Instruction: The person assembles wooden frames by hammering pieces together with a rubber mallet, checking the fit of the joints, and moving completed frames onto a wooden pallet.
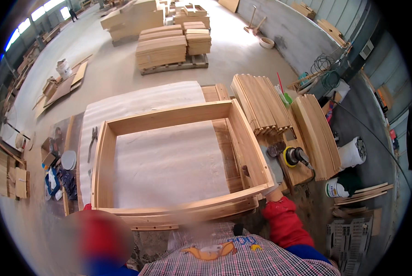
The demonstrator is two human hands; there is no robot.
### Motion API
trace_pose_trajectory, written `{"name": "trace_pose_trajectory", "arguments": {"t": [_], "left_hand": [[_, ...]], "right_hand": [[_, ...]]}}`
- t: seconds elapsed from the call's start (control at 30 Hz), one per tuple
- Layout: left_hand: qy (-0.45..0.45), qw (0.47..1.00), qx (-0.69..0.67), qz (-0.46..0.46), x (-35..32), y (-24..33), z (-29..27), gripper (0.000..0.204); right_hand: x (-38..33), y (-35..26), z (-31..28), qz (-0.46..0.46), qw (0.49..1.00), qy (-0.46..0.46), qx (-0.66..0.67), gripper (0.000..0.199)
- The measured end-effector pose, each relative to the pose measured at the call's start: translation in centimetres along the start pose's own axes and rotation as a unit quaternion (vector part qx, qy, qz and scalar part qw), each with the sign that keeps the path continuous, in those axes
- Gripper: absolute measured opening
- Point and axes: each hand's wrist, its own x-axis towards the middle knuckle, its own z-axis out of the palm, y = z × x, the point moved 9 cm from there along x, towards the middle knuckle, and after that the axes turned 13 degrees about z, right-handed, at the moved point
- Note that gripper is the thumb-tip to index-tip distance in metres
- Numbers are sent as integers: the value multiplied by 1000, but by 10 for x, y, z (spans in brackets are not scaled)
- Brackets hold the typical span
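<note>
Your right hand (271,190) gripped the near right corner of the wooden frame (169,161), fingers wrapped over its edge. Your left hand (88,209) sat at the near left corner, too blurred to tell its fingers.

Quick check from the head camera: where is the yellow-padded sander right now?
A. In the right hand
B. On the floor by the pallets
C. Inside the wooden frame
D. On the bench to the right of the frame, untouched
D: the sander lies on the bench right of the wooden frame, while the right hand is at the frame's near right corner.

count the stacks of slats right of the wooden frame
2: one stack of slats just beyond the wooden frame at its far right corner, and a second curved stack farther right, past the yellow sander. Others may be hidden.
</note>
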Motion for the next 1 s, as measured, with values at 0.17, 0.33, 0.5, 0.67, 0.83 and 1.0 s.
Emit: {"name": "trace_pose_trajectory", "arguments": {"t": [0.17,0.33,0.5,0.67,0.83,1.0], "left_hand": [[-14,999,-20,-34,25,-4,-30,53],[52,997,21,-53,21,-11,-64,49],[127,983,118,-64,11,-9,-55,38],[159,978,120,-69,-11,-20,-73,47],[191,956,224,-3,-26,-11,-74,50],[126,679,676,256,-25,45,-29,52]], "right_hand": [[2,18,14,-1,995,48,-83,50],[-4,19,25,20,974,115,-196,49],[-3,9,33,-56,821,225,-522,61],[-2,3,10,-76,725,264,-631,56],[-19,1,28,-6,690,285,-665,49],[-21,1,32,-37,724,231,-649,59]]}}
